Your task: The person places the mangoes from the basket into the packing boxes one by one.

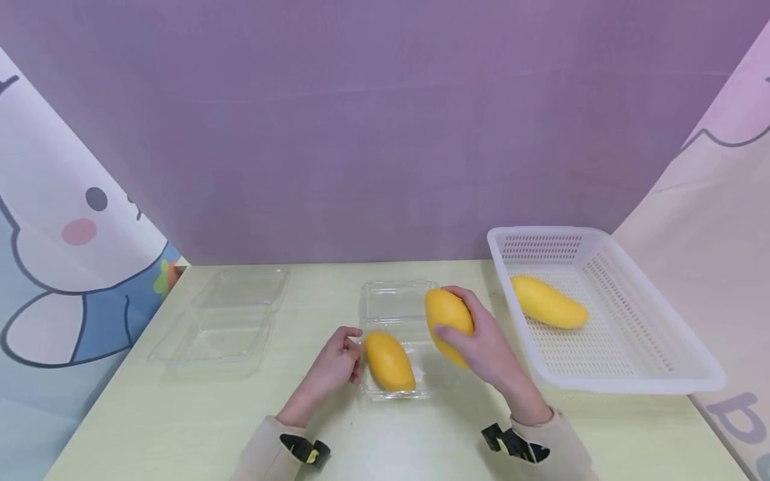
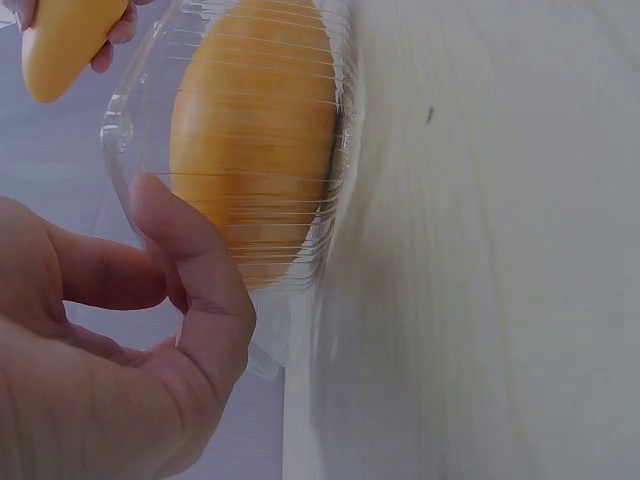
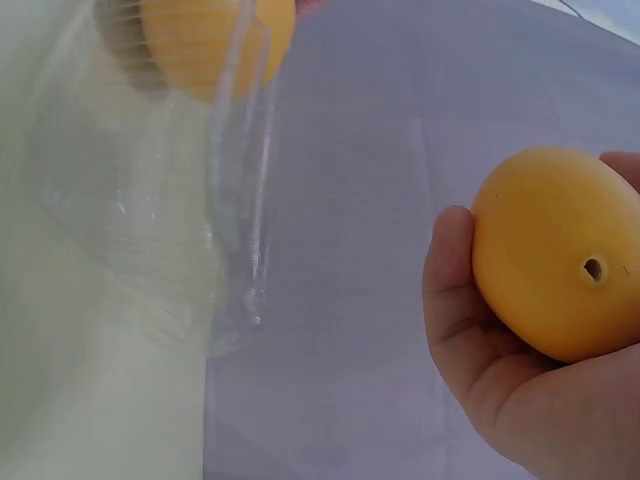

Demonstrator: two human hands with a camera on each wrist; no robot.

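My right hand [image 1: 481, 334] grips a yellow mango [image 1: 448, 321] above the right side of an opened clear plastic clamshell box [image 1: 397, 395]. In the right wrist view, the fingers curl round the mango [image 3: 550, 250] and its stem end shows a small dark pit. A second mango [image 1: 390, 362] lies in the left part of that box. At the box's left wall, my left hand [image 1: 338, 361] pinches the rim [image 2: 118, 150] between thumb and finger, as the left wrist view shows. The box's lid [image 1: 397, 304] is folded back, away from me.
To the right stands a white perforated plastic basket [image 1: 637, 314] with another mango [image 1: 549, 302] in it. Another opened clear clamshell box [image 1: 222, 334] sits on the left of the pale wooden table [image 1: 385, 447]. A purple backdrop [image 1: 385, 133] rises behind the table.
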